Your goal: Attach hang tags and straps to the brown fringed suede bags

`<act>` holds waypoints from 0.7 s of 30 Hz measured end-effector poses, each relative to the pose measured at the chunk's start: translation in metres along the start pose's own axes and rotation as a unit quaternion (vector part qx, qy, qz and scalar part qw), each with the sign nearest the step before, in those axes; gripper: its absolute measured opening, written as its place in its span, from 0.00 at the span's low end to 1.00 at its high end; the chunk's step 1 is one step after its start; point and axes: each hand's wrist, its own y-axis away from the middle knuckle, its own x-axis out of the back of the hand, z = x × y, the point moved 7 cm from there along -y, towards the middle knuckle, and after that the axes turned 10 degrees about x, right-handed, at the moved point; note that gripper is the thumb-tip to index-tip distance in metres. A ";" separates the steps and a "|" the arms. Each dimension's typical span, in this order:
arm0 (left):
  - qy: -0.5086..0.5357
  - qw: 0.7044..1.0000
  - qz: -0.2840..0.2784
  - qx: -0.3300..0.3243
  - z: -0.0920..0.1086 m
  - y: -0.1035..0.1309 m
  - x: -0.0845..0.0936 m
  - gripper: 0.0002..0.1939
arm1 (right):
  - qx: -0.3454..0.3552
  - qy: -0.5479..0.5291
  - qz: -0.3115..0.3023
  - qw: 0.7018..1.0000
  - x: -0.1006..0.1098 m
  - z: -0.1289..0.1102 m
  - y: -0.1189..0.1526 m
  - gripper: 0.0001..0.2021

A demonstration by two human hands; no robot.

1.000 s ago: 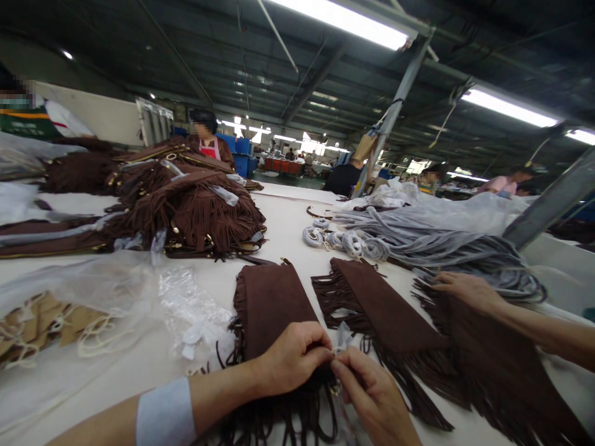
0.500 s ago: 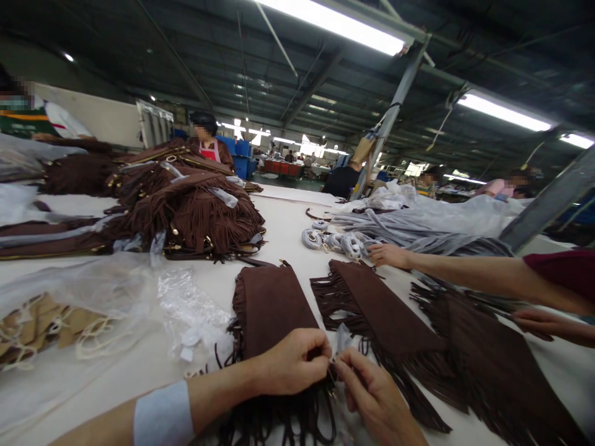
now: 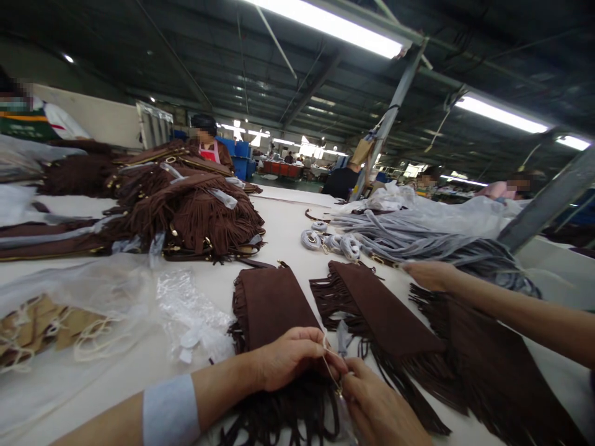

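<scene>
My left hand (image 3: 295, 359) is closed in a pinch on a thin pale string (image 3: 329, 364), which loops up over the fingertips. Against it is my right hand (image 3: 379, 399), its fingers pinched at the string's lower part beside a small metal fitting. Both hands are over the near end of a dark brown fringed bag (image 3: 274, 303), whose strands hang below my left wrist. A bit of clear plastic (image 3: 343, 337) sticks up behind the fingers. Just to the right lies a second brown fringed bag (image 3: 376, 303). My fingers partly hide how the string is fastened.
A heap of brown fringed bags (image 3: 199, 210) stands at the left back. Tan tags with strings (image 3: 46, 322) lie in a plastic bag at left, near crumpled clear plastic (image 3: 190, 316). Grey wrapped straps (image 3: 409, 235) are piled at right. A co-worker's hand (image 3: 430, 275) reaches in there.
The pale string now shows as a raised loop between my hands, and my fingers have shifted closer together. The co-worker's hand has drawn back to the right from the coiled straps.
</scene>
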 end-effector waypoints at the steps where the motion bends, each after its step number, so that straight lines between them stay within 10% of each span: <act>1: 0.000 1.000 0.002 0.004 0.000 0.001 0.001 0.08 | -0.007 0.020 0.002 1.000 0.000 0.001 0.001 0.13; 8: -0.043 0.998 0.018 0.037 -0.002 0.002 0.002 0.16 | -0.089 -0.115 -0.008 0.989 0.001 0.022 0.016 0.13; 16: -0.103 0.994 0.006 0.039 0.000 0.006 -0.004 0.19 | -0.106 -0.453 0.015 0.885 0.009 0.014 0.013 0.14; 21: -0.229 0.973 -0.014 0.030 0.003 0.010 -0.021 0.12 | -0.035 -0.345 0.070 0.935 0.018 -0.009 -0.006 0.12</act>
